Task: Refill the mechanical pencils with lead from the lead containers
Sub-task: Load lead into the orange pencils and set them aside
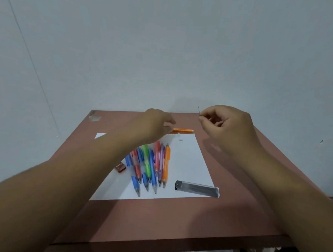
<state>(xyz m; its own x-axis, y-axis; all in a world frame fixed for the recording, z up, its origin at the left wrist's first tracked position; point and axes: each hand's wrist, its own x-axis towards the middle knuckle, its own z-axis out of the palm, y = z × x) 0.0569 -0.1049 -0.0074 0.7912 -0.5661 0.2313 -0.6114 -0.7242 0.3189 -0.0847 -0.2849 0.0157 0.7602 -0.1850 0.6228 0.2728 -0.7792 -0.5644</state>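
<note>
Above the table's (245,187) far edge, your right hand (227,127) pinches a thin lead (198,109) upright; your blurred left hand (154,125) touches the orange pencil (183,130), grip unclear.

Blurred left hand (158,125) over orange pencil's (182,130) end.

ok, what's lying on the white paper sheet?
On the white paper sheet: a row of coloured mechanical pencils, a clear lead container, two small white bits. The left hand and forearm hide its far-left part.
</note>
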